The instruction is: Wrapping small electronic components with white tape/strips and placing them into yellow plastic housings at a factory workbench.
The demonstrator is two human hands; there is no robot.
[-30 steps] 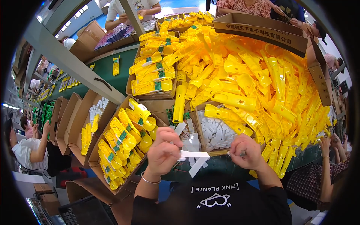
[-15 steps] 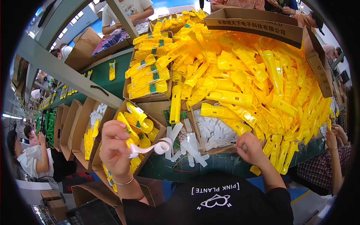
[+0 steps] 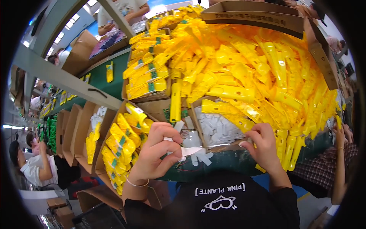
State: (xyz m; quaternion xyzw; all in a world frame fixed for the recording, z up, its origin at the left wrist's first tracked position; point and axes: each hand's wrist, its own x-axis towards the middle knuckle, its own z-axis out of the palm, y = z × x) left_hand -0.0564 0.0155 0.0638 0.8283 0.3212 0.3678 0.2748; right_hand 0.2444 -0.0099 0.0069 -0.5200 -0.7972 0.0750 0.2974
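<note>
One white strip [image 3: 190, 150], narrow, thin, smooth, gently bent, plain along visible length; far end hard to separate from loose white strips [image 3: 205, 158] beneath. Strip in left hand [image 3: 154, 152], thumb and fingers pinched on it, in front of person's chest, above near edge of green table [image 3: 225, 164]. Right hand [image 3: 264, 147] well apart, thumb and forefinger bent close; cannot tell whether anything between. Nearby: box of white pieces [image 3: 218, 128], yellow parts [image 3: 248, 72] heaped behind.
</note>
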